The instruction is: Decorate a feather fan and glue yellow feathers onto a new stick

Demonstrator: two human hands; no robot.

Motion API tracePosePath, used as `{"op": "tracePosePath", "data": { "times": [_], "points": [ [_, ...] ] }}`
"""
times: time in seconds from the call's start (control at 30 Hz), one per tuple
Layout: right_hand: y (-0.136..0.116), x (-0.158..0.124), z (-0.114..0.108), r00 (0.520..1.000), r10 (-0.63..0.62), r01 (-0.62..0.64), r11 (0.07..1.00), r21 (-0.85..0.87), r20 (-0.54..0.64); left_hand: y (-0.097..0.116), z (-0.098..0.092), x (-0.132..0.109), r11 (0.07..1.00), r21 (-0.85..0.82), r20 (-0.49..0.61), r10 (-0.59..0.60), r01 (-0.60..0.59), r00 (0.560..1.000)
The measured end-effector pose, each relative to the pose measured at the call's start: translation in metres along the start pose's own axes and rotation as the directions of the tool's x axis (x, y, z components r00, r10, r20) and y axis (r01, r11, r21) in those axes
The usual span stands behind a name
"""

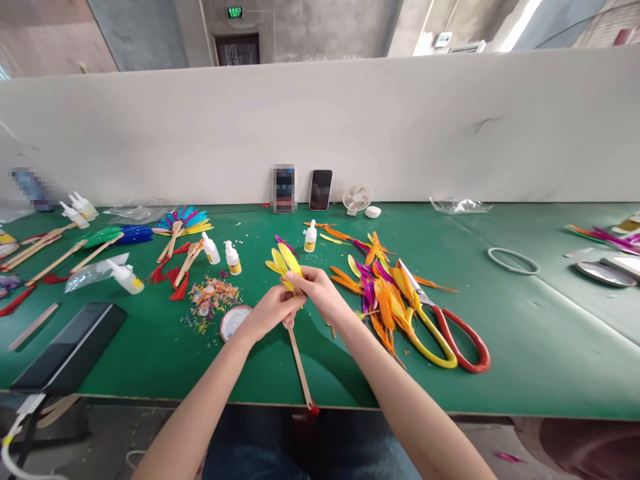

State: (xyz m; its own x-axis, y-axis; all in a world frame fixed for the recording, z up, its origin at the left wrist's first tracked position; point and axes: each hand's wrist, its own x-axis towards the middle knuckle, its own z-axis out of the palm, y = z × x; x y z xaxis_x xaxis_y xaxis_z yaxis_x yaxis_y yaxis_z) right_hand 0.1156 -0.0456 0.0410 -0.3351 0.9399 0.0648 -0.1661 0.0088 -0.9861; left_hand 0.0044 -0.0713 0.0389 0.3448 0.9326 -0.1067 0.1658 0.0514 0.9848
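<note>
Above the green table my left hand (274,308) is closed around the upper part of a thin wooden stick (300,365). The stick slants down toward the table's front edge and has a red tassel (313,409) at its lower end. Several yellow feathers (285,257) fan out from its top. My right hand (319,290) meets the left one there, its fingers pinched at the base of the feathers; the exact contact is hidden. A glue bottle (310,237) stands just beyond. Loose orange, purple and yellow feathers (385,293) lie to the right.
Large scissors (434,313) with red and yellow handles rest against the feather pile. Left lie colourful clippings (214,297), a round lid (234,321), more glue bottles (233,259), feather fans (183,223) and a black box-shaped device (70,350). Phones (321,190) and a small fan (357,199) stand behind.
</note>
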Motion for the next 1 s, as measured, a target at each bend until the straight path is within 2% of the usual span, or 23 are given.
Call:
{"op": "tracePosePath", "data": {
  "times": [0.07, 0.27, 0.5, 0.77, 1.0],
  "points": [
    [0.0006, -0.0001, 0.0002, 1.000, -0.007, 0.007, 1.000, 0.025, -0.002, -0.0013, -0.0005, -0.0004, 1.000, -0.015, -0.017, 0.006, -0.006, 1.000],
    [0.0036, 0.0036, -0.0034, 0.993, 0.000, 0.014, 0.992, 0.126, -0.116, -0.0013, -0.0011, -0.0008, 0.985, -0.171, -0.029, 0.020, -0.024, 0.999],
    [0.0021, 0.0024, -0.0019, 0.998, 0.020, -0.008, 0.980, 0.197, -0.059, 0.0034, 0.0010, -0.0006, 0.960, -0.280, -0.035, -0.001, -0.008, 0.999],
    [0.0036, 0.0040, -0.0028, 0.995, 0.023, -0.005, 0.981, 0.192, -0.094, 0.0026, -0.0009, 0.0001, 0.947, -0.318, 0.004, -0.037, 0.037, 0.999],
    [0.0039, 0.0036, -0.0029, 0.999, 0.016, -0.007, 0.967, 0.253, -0.035, -0.0039, -0.0019, 0.0036, 0.916, -0.401, -0.055, -0.051, 0.025, 0.997]
  ]
}}
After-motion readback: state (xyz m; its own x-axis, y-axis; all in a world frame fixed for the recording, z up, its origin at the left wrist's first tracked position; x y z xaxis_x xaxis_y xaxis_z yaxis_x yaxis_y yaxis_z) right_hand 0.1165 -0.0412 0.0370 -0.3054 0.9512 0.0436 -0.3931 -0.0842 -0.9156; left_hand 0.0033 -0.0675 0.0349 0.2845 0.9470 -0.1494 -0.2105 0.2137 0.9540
